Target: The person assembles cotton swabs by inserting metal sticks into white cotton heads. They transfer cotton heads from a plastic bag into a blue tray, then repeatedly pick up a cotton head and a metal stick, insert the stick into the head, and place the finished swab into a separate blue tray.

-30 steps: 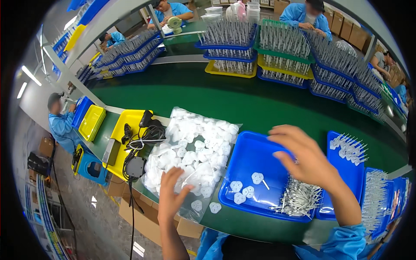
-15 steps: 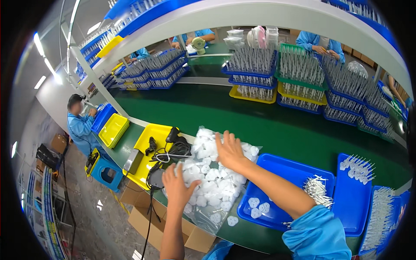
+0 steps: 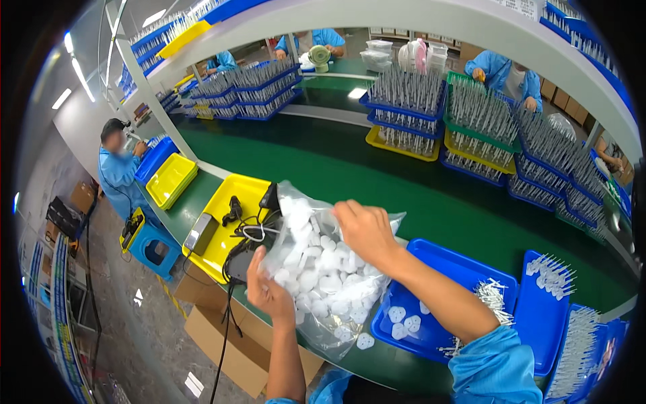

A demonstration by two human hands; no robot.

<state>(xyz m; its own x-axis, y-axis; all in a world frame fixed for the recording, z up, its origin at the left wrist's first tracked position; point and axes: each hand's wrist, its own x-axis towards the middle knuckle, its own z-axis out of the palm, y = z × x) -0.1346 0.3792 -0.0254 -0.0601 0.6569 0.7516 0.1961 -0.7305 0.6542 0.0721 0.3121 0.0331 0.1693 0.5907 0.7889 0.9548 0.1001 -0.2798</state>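
A clear plastic bag (image 3: pixel 316 269) full of white three-lobed plastic pieces lies tilted on the green table in front of me, its upper part raised. My right hand (image 3: pixel 367 232) pinches the bag's upper right edge. Against the bag's left side rests my left hand (image 3: pixel 270 293), fingers stretched upward and partly curved, palm toward the bag. One loose white piece (image 3: pixel 365 341) lies on the table beside the bag's lower corner. Right of it, a blue tray (image 3: pixel 431 269) holds several similar pieces (image 3: pixel 398 323) and a heap of thin white sticks (image 3: pixel 494 299).
A yellow tray (image 3: pixel 219 239) with black cables and adapters stands left of the bag. An open cardboard box (image 3: pixel 222 350) sits below the table edge. Stacked trays of upright sticks (image 3: pixel 407 94) line the far side. Co-workers sit around; one person (image 3: pixel 121 165) is at the left.
The upper part of the bag has been lifted and its pieces have slid together. My right hand has closed on its edge; my left hand has turned against its left side.
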